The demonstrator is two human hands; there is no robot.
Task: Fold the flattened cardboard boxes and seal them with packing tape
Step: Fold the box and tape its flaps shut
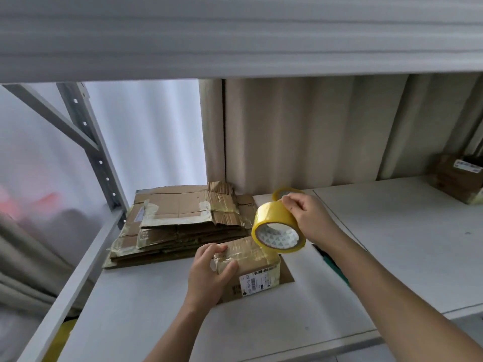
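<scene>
A small folded cardboard box with a white barcode label stands on the white shelf, its top covered in clear tape. My left hand grips the box's left end, thumb over the top edge. Just above the box's right end, my right hand holds a yellow roll of packing tape by its upper rim. A stack of flattened cardboard boxes lies behind and to the left of the box.
A second yellow tape roll sits behind my right hand. A dark green tool lies on the shelf under my right forearm. Another taped box stands at the far right. A grey shelf post rises at left, with a shelf overhead.
</scene>
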